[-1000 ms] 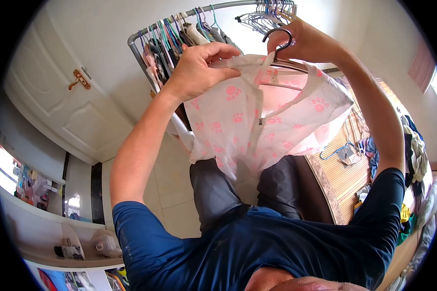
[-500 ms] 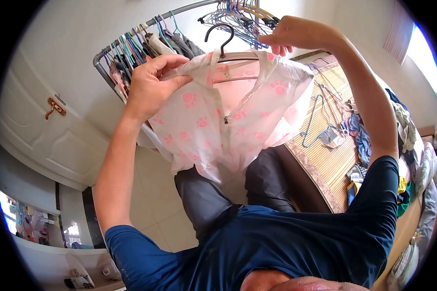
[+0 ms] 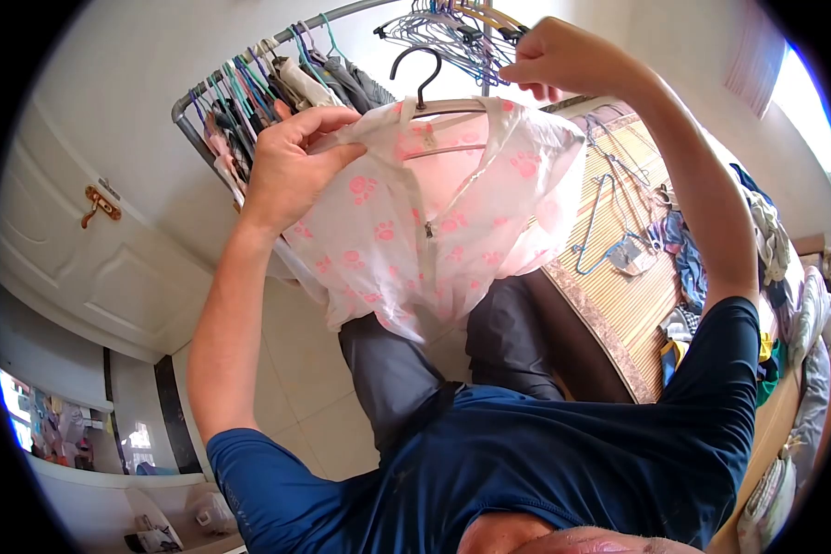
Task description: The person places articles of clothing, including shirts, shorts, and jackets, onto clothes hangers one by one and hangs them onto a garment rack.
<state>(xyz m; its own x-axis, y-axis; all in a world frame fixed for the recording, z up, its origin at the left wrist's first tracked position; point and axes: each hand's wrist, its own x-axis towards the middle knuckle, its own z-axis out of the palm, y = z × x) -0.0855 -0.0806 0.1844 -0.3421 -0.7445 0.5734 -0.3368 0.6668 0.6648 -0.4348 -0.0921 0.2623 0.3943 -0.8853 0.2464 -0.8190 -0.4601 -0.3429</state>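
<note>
A white zip garment with pink paw prints (image 3: pixel 379 231) hangs on a dark hanger (image 3: pixel 422 78), whose hook sticks up out of the collar. My left hand (image 3: pixel 305 162) pinches the garment and hanger at the shoulder on the left side. My right hand (image 3: pixel 559 63) is raised beyond the other shoulder, apart from the garment, with its fingers curled together. Whether anything thin is between those fingertips is too small to tell. The front zip is partly undone, and its pull sits at mid-chest.
Ahead is a metal rack (image 3: pixel 342 13) with hung clothes (image 3: pixel 291 88) and bunched bare hangers (image 3: pixel 452 35). On the right, a bamboo mat (image 3: pixel 609 295) bears a blue hanger (image 3: pixel 593 231) and piled clothes (image 3: pixel 688 263). A white door (image 3: pixel 111 249) stands left.
My right hand has let go of the hanger's hook and moved away from it. My left hand keeps its hold. The view has turned, so the garment appears farther left.
</note>
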